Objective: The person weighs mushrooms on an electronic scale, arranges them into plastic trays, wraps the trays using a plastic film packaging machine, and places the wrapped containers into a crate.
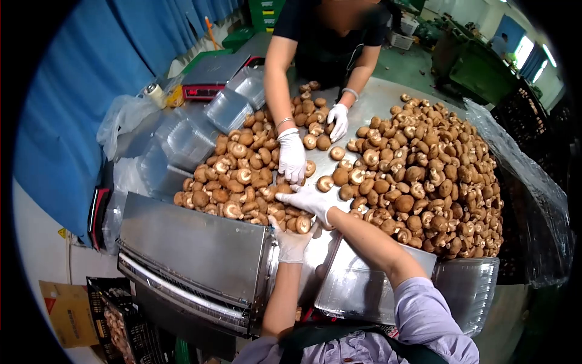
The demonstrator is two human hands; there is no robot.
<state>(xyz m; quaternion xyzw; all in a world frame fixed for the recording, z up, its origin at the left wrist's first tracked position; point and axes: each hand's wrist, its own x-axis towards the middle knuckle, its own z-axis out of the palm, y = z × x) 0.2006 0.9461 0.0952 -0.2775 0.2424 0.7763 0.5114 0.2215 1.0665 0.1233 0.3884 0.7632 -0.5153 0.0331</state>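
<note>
Mushrooms [244, 176] beside bare tabletop [324, 162], left hand [293, 246] and right hand [310, 201] spread at heap's edge.

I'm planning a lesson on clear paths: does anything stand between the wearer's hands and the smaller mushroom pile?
Nothing visible does: the left hand and right hand are both at the edge of the smaller mushroom pile. A co-worker's gloved hand is close beyond the right hand, but not between it and that pile.
</note>
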